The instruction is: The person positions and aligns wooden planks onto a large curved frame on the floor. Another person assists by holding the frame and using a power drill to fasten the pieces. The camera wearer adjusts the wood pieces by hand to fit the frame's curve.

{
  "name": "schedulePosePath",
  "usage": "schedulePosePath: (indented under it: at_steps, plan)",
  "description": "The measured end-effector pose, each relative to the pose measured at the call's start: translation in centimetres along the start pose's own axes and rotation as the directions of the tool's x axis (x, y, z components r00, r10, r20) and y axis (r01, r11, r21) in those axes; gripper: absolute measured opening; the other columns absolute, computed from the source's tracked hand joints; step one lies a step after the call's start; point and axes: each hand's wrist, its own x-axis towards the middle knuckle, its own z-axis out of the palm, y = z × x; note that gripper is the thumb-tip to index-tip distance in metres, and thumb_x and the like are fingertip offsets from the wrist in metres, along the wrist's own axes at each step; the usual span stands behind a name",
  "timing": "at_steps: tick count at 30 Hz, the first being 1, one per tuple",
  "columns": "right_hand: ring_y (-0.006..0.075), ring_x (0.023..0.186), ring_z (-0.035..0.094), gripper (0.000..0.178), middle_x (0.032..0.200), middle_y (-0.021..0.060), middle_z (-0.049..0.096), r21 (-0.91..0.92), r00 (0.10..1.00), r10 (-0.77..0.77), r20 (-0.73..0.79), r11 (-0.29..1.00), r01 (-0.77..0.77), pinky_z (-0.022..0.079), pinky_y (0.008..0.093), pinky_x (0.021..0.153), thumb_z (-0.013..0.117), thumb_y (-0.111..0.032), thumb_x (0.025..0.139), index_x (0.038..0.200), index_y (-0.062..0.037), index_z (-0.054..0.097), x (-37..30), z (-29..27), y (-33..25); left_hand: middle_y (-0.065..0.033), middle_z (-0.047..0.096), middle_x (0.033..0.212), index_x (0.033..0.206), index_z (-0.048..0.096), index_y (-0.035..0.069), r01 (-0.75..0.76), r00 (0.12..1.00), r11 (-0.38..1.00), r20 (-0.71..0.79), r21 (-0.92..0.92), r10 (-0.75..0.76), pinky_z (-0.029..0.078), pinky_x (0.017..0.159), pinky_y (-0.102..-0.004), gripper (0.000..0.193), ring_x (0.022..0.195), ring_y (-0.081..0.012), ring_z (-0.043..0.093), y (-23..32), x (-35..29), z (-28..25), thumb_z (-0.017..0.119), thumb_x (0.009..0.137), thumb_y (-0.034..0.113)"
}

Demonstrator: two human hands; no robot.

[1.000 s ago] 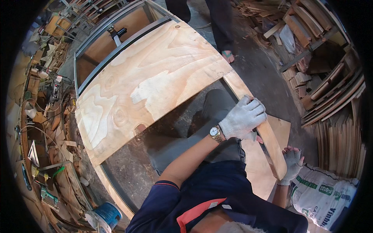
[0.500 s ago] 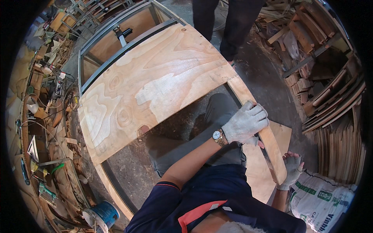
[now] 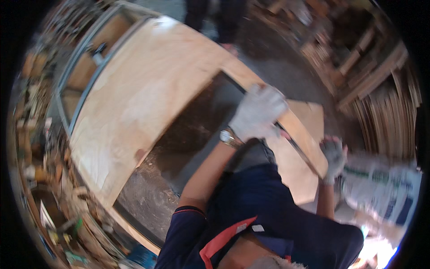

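Note:
My left hand, in a pale knit glove with a metal-band watch at the wrist, is wrapped over a wooden side rail. A dark strip runs along the rail's inner edge. Beside the rail's near end is my gloved right hand, its bare fingertips pointing up. Blur hides whether its fingers hold anything. The rail belongs to a large frame topped by a plywood panel, with an open gap between panel and me. My legs show through that gap. At the far left, grey metal bars edge the frame.
A loose plywood sheet lies under and beyond the rail. To the right are stacked wooden strips and a white printed sack. Wood scraps and tools crowd the left side. Another person's dark-trousered legs stand behind the frame.
The whole view has swung, shifting the frame leftward and blurring the picture. My left hand still grips the rail, and my right hand stays by its near end.

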Motion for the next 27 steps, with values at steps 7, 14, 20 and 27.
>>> schedulePosePath:
  at_steps: [7,14,20,27]
  plan:
    - [0.0329,0.102,0.062,0.056,0.105,0.0175,0.068,-0.183,0.974,-0.197,-0.11,0.967,0.175,0.047,0.0451,0.097,0.039,-0.055,0.107,0.11,-0.0042,0.062,-0.7,0.5,1.2,-0.0066,0.066,0.108,0.108,0.069,0.009,-0.009,0.998,1.0,-0.063,0.003,0.009,0.041,0.092,-0.0481,0.082,0.105,-0.0263,0.06,0.0,0.0,0.7,0.067,0.066,0.079]
    - [0.0308,0.101,0.06,0.059,0.108,0.0171,0.066,-0.253,0.971,-0.21,-0.111,0.951,0.177,0.046,0.0431,0.095,0.042,-0.061,0.104,0.112,-0.0049,0.06,-0.7,1.3,1.4,-0.005,0.068,0.108,0.111,0.07,0.011,-0.024,0.992,1.0,-0.12,0.001,0.024,0.041,0.094,-0.0467,0.081,0.107,-0.0247,0.062,0.0,0.1,0.9,0.072,0.065,0.078]
    - [0.0301,0.101,0.06,0.058,0.106,0.0164,0.066,-0.287,0.977,-0.189,-0.101,0.946,0.153,0.047,0.0424,0.095,0.042,-0.06,0.105,0.112,-0.0048,0.059,-0.7,1.7,1.2,-0.0064,0.069,0.11,0.111,0.073,0.01,-0.023,0.992,1.0,-0.126,0.017,0.025,0.041,0.094,-0.0469,0.082,0.106,-0.0256,0.062,0.0,-0.1,1.1,0.074,0.065,0.078]
    - [0.0312,0.099,0.06,0.057,0.105,0.0175,0.067,-0.185,0.983,-0.15,-0.102,0.974,0.13,0.047,0.0427,0.095,0.041,-0.056,0.106,0.11,-0.0034,0.063,-0.9,1.9,1.0,-0.0031,0.068,0.108,0.106,0.072,0.013,-0.025,0.986,0.999,-0.165,0.022,0.029,0.041,0.092,-0.0458,0.078,0.106,-0.0227,0.062,0.1,-0.2,1.3,0.07,0.063,0.078]
